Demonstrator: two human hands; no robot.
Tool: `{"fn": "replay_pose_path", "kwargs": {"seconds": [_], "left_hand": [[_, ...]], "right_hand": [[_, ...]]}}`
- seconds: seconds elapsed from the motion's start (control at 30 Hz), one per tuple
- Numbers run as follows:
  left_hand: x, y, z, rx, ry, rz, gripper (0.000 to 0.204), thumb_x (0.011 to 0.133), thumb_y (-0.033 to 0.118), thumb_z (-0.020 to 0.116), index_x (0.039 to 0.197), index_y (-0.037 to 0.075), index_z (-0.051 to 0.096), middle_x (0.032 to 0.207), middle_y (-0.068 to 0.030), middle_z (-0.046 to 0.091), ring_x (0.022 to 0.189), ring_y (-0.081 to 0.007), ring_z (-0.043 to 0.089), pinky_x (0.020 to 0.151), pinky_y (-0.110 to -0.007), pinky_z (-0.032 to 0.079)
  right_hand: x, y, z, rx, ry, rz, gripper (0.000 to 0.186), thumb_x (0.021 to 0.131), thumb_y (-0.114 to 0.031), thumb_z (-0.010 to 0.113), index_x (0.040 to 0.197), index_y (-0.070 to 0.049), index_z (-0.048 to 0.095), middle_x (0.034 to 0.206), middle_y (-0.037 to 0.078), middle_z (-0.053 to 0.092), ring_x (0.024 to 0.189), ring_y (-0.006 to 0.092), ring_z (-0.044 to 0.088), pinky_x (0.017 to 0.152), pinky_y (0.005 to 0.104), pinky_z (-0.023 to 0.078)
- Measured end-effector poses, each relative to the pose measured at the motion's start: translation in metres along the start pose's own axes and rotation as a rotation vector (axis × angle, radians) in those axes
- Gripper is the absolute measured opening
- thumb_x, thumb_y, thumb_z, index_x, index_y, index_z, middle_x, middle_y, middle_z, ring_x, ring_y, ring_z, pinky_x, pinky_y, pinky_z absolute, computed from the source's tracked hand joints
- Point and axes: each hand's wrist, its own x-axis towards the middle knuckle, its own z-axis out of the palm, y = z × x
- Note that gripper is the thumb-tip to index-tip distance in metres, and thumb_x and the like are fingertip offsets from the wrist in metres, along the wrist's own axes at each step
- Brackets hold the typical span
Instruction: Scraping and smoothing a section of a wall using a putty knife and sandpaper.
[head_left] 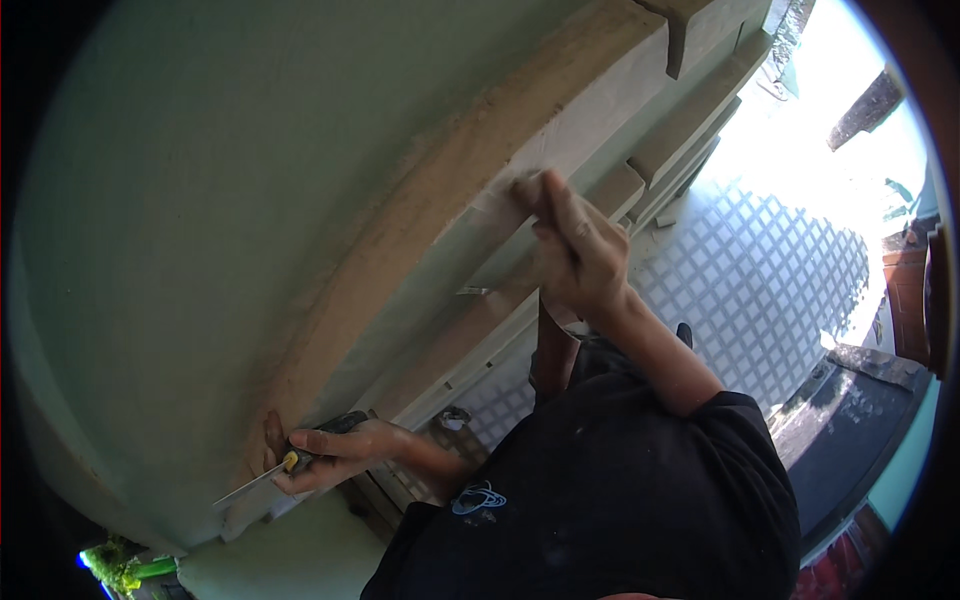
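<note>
My left hand [345, 455] is wrapped round a hand tool [291, 461] with a black and yellow handle. Its thin metal blade points down and left, near the lower end of a brown plastered band [400, 215] on a pale green wall [230, 200]. Higher up, my right hand [585, 245] has its fingers curled together close to the pale lower face [590, 100] of that band. The fingertips are smeared, and what they hold, if anything, I cannot make out.
Stepped ledges [690, 110] with notches run along the wall past my right hand. Below lies a floor [770, 270] with a diamond lattice pattern. A dark flat-topped piece [850, 430] stands at the right. Green plants [115, 565] show at the lower left.
</note>
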Motion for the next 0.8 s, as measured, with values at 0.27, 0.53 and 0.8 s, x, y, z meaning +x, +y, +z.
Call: {"fn": "replay_pose_path", "kwargs": {"seconds": [0.27, 0.53, 0.8], "left_hand": [[-0.001, 0.003, -0.001, -0.002, -0.016, 0.003, 0.032, 0.104, 0.020, 0.047, 0.123, -0.003, 0.037, 0.104, -0.0261, 0.065, 0.103, -0.0336, 0.061, 0.099, -0.045, 0.039], [-0.003, -0.004, 0.001, 0.015, 0.031, 0.040, 0.030, 0.104, 0.019, 0.047, 0.121, -0.003, 0.038, 0.105, -0.0243, 0.064, 0.102, -0.0332, 0.062, 0.098, -0.045, 0.041], [-0.005, -0.002, -0.003, -0.009, 0.046, -0.005, 0.029, 0.105, 0.017, 0.048, 0.121, -0.004, 0.037, 0.100, -0.0230, 0.065, 0.100, -0.0322, 0.064, 0.097, -0.047, 0.044]], "right_hand": [[0.051, 0.052, -0.027, -0.069, 0.098, 0.095, 0.050, 0.099, 0.004, 0.045, 0.149, 0.001, 0.038, 0.141, 0.017, 0.056, 0.122, 0.0262, 0.061, 0.099, 0.0351, 0.054], [-0.018, -0.015, -0.010, 0.070, -0.263, 0.056, 0.059, 0.086, -0.006, 0.071, 0.143, -0.015, 0.056, 0.079, 0.008, 0.064, 0.058, 0.0233, 0.061, 0.056, 0.0349, 0.052], [-0.037, -0.025, -0.037, 0.132, -0.286, 0.133, 0.068, 0.086, -0.012, 0.074, 0.148, -0.008, 0.046, 0.106, 0.016, 0.072, 0.076, 0.0277, 0.072, 0.062, 0.0349, 0.057]]}}
